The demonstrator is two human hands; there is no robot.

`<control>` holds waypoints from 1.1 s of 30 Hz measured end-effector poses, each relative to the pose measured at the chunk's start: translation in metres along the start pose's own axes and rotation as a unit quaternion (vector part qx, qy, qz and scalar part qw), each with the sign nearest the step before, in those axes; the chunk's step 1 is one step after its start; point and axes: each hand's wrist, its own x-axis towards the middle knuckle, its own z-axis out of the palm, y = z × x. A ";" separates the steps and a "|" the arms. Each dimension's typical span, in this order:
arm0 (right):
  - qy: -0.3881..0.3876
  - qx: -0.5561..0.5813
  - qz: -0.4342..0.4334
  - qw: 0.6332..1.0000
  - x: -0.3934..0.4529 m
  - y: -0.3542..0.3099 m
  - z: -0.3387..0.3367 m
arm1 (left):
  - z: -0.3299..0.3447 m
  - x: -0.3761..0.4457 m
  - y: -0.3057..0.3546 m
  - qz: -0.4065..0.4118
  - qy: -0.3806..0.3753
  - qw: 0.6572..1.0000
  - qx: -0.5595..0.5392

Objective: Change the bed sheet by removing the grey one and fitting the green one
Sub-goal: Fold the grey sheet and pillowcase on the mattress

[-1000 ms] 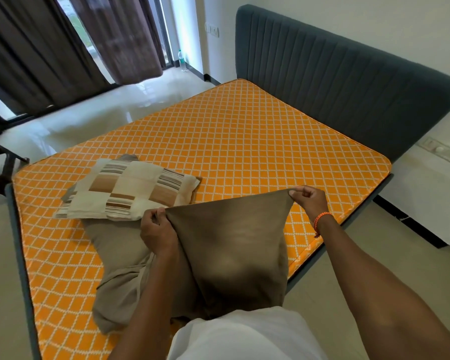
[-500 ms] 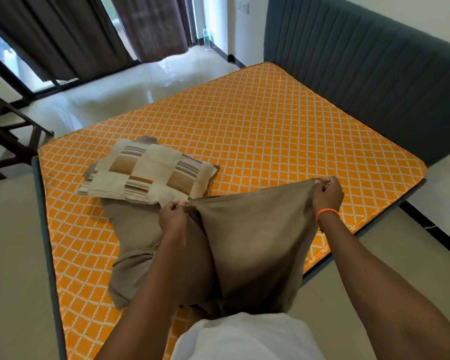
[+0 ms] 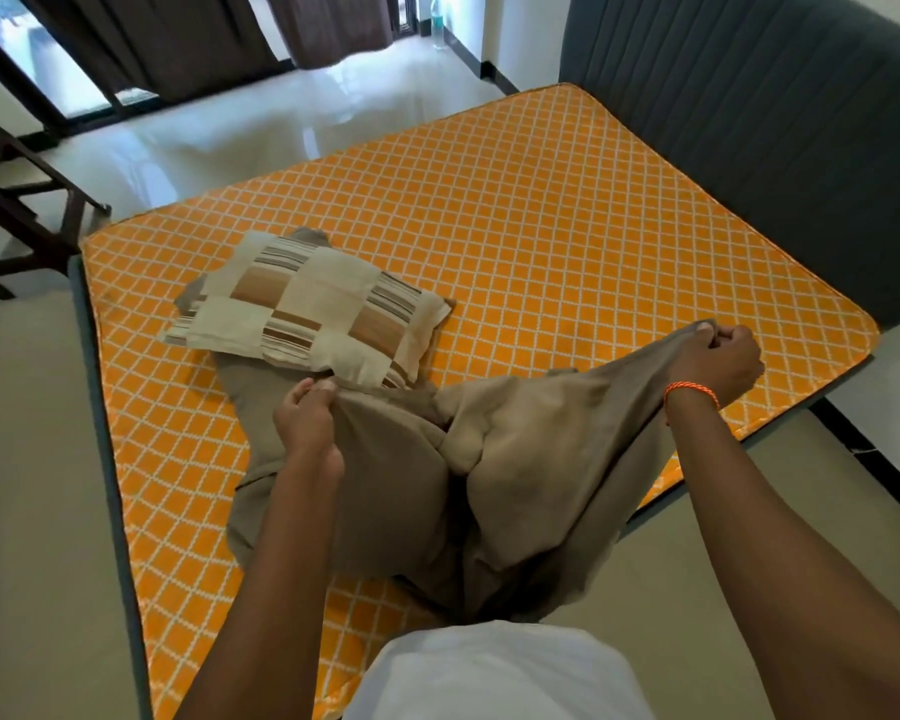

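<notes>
Your left hand (image 3: 305, 423) and right hand (image 3: 718, 358) each pinch the grey sheet (image 3: 531, 459), its held edge running left-right between them, the rest bunched on the bare mattress (image 3: 541, 226) nearest you, beside the pillow (image 3: 307, 309).

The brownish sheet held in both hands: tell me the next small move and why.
Probably draw the hands further apart and lift, to open the sheet out. The left hand and right hand each grip an edge of it, but the cloth between them sags in bunched folds, and part still lies on the bare orange mattress under the striped pillow.
</notes>
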 end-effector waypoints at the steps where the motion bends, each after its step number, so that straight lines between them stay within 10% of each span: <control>1: 0.009 0.015 -0.010 1.000 -0.002 -0.006 -0.001 | -0.004 0.005 0.001 -0.025 -0.003 1.000 -0.015; 9: -0.055 0.123 -0.142 0.981 -0.094 -0.064 -0.019 | 0.006 -0.063 0.014 -0.147 -0.150 0.976 -0.059; 17: -0.343 0.105 -0.310 0.880 -0.247 -0.030 -0.014 | 0.020 -0.108 -0.050 -0.121 -0.152 0.981 0.002; 33: -0.285 0.015 -0.394 0.874 -0.314 0.003 -0.035 | -0.017 -0.122 -0.063 -0.122 -0.114 0.984 -0.058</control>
